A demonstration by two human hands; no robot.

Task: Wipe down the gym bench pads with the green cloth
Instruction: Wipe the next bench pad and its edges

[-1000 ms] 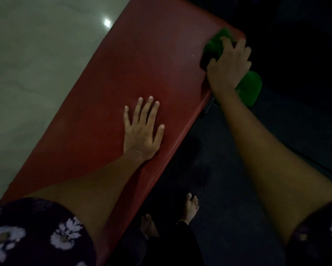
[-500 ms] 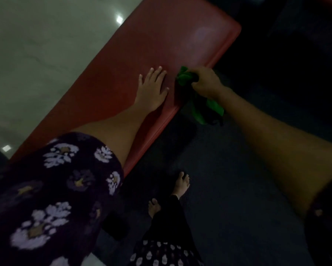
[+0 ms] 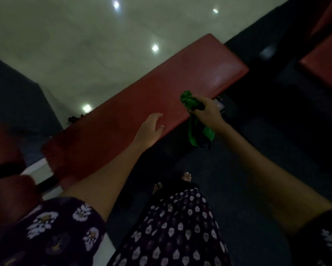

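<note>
A long red bench pad [image 3: 180, 81] runs diagonally from lower left to upper right. My right hand [image 3: 206, 113] grips the bunched green cloth [image 3: 190, 101] at the pad's near edge. One end of the cloth sticks up over the pad and the rest hangs down below my fist beside the bench. My left hand [image 3: 149, 131] hovers at the pad's near edge, left of the cloth, with its fingers loosely curled and nothing in it.
Another red pad [image 3: 326, 60] stands at the upper right and a red cushion [image 3: 5, 189] at the lower left. A pale glossy floor [image 3: 84, 45] lies beyond the bench, dark matting [image 3: 257, 160] on my side. My bare feet [image 3: 187, 177] stand near the bench.
My right hand drew the cloth from the pad's far end back along the near edge and lifted it. My left hand came off the pad. The view pulled back and up.
</note>
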